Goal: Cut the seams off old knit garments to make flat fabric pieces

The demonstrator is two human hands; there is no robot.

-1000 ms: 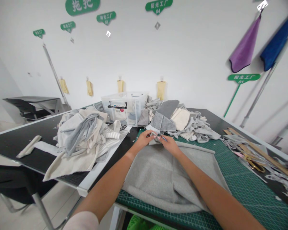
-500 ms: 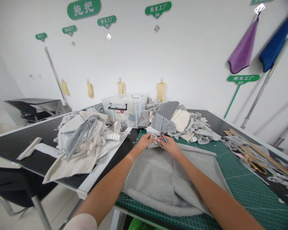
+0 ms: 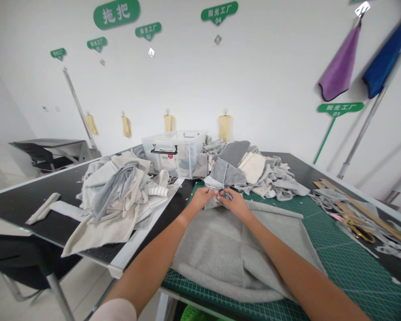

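Observation:
A large grey cloth [image 3: 217,254] lies spread over the green cutting mat [image 3: 347,258], a little wrinkled and with a rolled-looking near edge. At its far edge my left hand [image 3: 201,199] is closed, pinching the fabric between thumb and fingers. Right beside it, almost touching, my right hand [image 3: 236,206] is closed around a small slim blue tool [image 3: 227,195], its fingertips also at the cloth edge. Fingers cover most of the tool, so I cannot tell its exact kind. The bit of cloth between the fingertips is too small to make out.
A pile of grey and cream cloths [image 3: 232,169] lies just beyond my hands, beside a clear plastic bin [image 3: 167,154]. Another cloth heap [image 3: 116,187] is at left. Gold-handled scissors [image 3: 361,232], wooden strips [image 3: 381,220] and scraps lie at right. A black chair [image 3: 23,258] stands lower left.
Both hands stay at the cloth's far edge, with only slight finger movement. The blue tool's angle in my right hand has shifted a little.

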